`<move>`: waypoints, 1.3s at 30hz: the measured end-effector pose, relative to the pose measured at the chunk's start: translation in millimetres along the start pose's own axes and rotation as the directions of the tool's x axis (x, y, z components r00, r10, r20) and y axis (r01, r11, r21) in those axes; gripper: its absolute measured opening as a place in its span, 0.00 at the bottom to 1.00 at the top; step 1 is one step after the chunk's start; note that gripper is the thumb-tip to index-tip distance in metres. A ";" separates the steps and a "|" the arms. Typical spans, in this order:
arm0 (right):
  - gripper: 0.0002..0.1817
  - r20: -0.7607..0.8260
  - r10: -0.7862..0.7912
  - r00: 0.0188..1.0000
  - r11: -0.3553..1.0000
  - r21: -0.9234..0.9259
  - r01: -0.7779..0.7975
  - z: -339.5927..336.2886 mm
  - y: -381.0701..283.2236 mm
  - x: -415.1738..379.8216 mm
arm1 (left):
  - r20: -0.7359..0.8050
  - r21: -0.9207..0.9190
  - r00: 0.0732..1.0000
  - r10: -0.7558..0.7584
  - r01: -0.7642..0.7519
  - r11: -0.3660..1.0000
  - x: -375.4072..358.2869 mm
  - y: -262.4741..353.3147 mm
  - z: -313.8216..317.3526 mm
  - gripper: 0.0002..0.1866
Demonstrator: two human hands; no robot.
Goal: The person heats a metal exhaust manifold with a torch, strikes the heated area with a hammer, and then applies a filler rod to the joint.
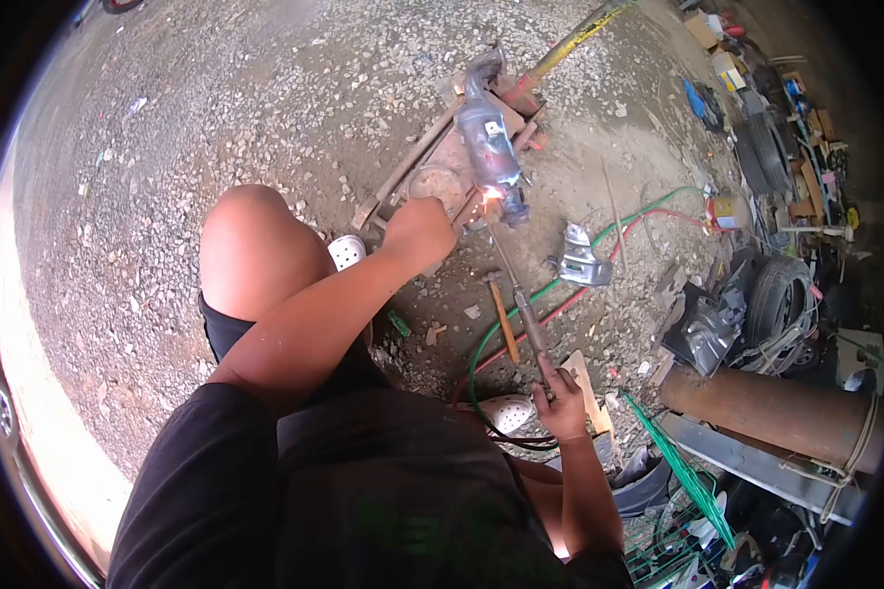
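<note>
A metal exhaust part (484, 137), looking like a catalytic converter, rests tilted on a floor jack (449, 162). At its near end a bright orange flame (492, 194) glows against the metal. My right hand (563, 404) is closed around the handle of a long gas torch (529, 319), its tip reaching up to that glow. My left hand (422, 236) is closed beside the part's near end, just left of the flame; what its fingers hold is hidden. A hammer (504, 316) with a wooden handle lies on the ground left of the torch.
Green and red hoses (550, 290) curve across the gravel. A bent metal shield (581, 257) lies right of the torch tip. The jack's yellow handle (584, 39) slopes up and away. At right are a rusty cylinder (771, 404), a tyre (782, 299) and assorted scrap.
</note>
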State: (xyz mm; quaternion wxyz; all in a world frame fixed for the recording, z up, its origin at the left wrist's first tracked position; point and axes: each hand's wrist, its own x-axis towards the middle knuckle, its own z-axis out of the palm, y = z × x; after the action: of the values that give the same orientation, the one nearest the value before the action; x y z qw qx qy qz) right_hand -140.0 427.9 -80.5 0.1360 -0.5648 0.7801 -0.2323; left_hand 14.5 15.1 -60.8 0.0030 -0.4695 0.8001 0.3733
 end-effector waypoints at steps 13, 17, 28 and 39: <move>0.38 -0.012 0.118 0.993 0.968 -0.224 -0.118 8.3 0.9 -4.1 | 0.137 0.098 0.990 -0.023 0.009 0.995 -17.2 -0.1 -1.0 0.22; 0.37 0.002 0.111 0.994 0.964 -0.245 -0.108 11.3 2.1 -3.4 | 0.173 0.114 0.985 -0.027 0.007 0.993 -19.0 -3.2 -3.0 0.19; 0.36 -0.008 0.083 0.997 0.962 -0.261 -0.082 17.1 3.1 -1.8 | 0.168 0.110 0.986 -0.007 -0.012 0.994 -14.0 -9.2 -3.8 0.17; 0.36 -0.013 0.096 0.995 0.966 -0.242 -0.096 16.8 2.1 1.6 | 0.114 0.080 0.993 0.014 -0.023 0.997 -11.5 -7.0 -14.2 0.18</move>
State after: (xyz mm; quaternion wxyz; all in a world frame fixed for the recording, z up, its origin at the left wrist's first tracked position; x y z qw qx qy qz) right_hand -134.3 423.4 -95.9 0.0767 -0.5385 0.8291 -0.1291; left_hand 31.1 13.2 -50.6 0.0642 -0.4396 0.8175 0.3665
